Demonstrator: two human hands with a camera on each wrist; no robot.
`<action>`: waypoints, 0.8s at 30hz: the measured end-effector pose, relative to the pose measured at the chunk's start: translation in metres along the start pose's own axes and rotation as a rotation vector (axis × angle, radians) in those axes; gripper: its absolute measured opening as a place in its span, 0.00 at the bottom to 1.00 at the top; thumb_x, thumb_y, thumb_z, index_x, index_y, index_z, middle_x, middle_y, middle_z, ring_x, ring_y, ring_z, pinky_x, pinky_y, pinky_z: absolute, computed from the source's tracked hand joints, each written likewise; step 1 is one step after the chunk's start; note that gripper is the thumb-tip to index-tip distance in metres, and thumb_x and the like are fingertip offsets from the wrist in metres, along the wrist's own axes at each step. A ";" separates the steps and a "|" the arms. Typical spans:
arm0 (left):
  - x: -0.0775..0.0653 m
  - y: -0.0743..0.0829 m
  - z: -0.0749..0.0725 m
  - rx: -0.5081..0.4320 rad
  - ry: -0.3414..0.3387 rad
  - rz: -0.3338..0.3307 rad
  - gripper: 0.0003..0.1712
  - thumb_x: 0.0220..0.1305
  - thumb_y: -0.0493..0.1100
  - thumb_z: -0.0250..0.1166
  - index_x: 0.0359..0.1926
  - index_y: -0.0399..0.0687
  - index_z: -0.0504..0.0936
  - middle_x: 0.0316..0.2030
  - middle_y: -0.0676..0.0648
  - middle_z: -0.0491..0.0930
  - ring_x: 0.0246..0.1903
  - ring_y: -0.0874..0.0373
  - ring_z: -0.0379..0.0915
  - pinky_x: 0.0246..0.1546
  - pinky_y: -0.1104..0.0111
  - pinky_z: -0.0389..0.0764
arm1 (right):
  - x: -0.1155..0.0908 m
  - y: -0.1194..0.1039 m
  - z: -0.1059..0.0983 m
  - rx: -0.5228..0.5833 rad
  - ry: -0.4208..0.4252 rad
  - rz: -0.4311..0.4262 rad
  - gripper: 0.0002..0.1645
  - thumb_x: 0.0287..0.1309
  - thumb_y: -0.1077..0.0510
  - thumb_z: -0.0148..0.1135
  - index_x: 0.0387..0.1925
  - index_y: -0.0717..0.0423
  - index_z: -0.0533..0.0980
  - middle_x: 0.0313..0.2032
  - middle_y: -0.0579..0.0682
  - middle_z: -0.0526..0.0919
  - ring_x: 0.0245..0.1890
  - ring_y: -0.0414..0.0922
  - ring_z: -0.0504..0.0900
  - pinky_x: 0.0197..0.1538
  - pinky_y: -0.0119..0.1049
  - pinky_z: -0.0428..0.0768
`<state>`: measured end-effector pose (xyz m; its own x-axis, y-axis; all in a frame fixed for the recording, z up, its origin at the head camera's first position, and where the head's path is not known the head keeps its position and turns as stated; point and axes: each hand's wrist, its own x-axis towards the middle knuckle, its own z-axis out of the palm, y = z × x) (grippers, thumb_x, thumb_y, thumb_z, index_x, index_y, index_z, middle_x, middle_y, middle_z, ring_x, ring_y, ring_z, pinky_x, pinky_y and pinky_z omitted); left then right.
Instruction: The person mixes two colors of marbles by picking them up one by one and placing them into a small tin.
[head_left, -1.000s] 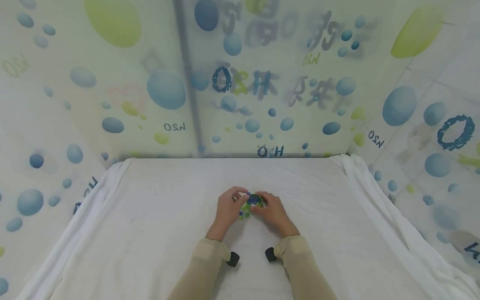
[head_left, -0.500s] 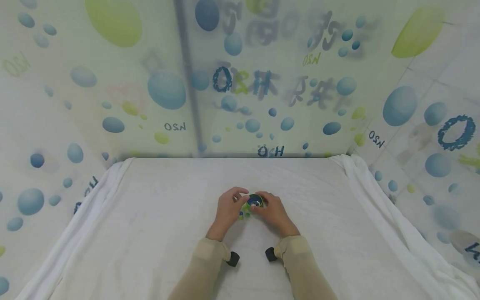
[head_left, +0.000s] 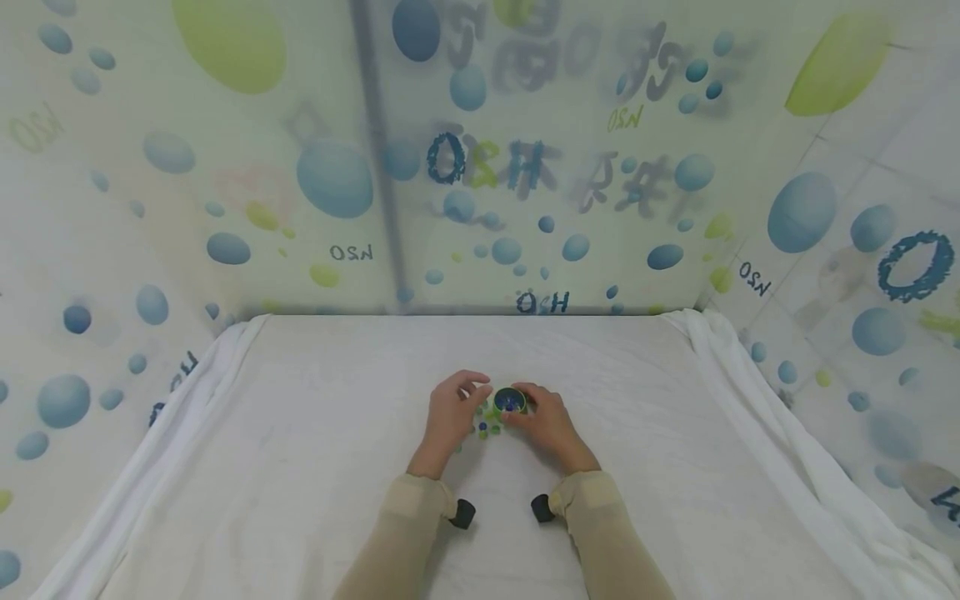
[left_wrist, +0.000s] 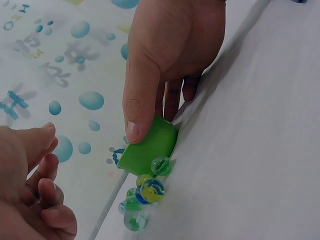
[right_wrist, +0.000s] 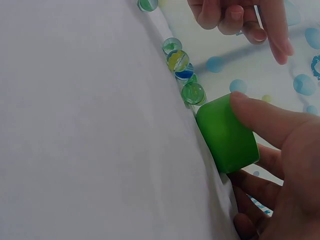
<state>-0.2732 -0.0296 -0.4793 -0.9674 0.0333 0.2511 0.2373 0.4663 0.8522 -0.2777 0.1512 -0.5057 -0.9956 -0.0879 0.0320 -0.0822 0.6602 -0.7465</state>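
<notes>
A small green cup [right_wrist: 228, 135] stands on the white cloth, its inside looking dark blue with small shapes in the head view. My right hand [head_left: 545, 417] grips its side between thumb and fingers. Several glass marbles [left_wrist: 152, 191], green, yellow and blue, lie in a cluster close beside the cup. To the left of the cup, my left hand [head_left: 452, 410] hovers with its fingers loosely bent, thumb apart from them and nothing in its grasp. One green marble [right_wrist: 147, 4] lies apart from the cluster in the right wrist view.
White cloth [head_left: 337, 417] covers the table and bunches into folds along both sides. Behind and around the table hang pale curtains [head_left: 285, 275] printed with blue and green bubbles. Black wrist cameras [head_left: 462, 513] sit below both cuffs.
My left hand has drawn back a little to the left from the cup; the small bluish thing at its fingertips a second ago no longer shows there. My right hand keeps its hold.
</notes>
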 end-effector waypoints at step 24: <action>0.001 -0.007 -0.008 0.064 -0.083 -0.017 0.07 0.64 0.46 0.66 0.40 0.51 0.84 0.30 0.52 0.78 0.29 0.58 0.70 0.32 0.64 0.72 | 0.001 0.002 0.001 -0.012 0.000 0.012 0.34 0.53 0.47 0.72 0.61 0.49 0.74 0.61 0.53 0.74 0.62 0.56 0.67 0.64 0.56 0.62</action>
<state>-0.2755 -0.0403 -0.4817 -0.9759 0.0967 0.1955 0.2169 0.5231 0.8242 -0.2786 0.1520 -0.5075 -0.9966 -0.0798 0.0226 -0.0705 0.6700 -0.7390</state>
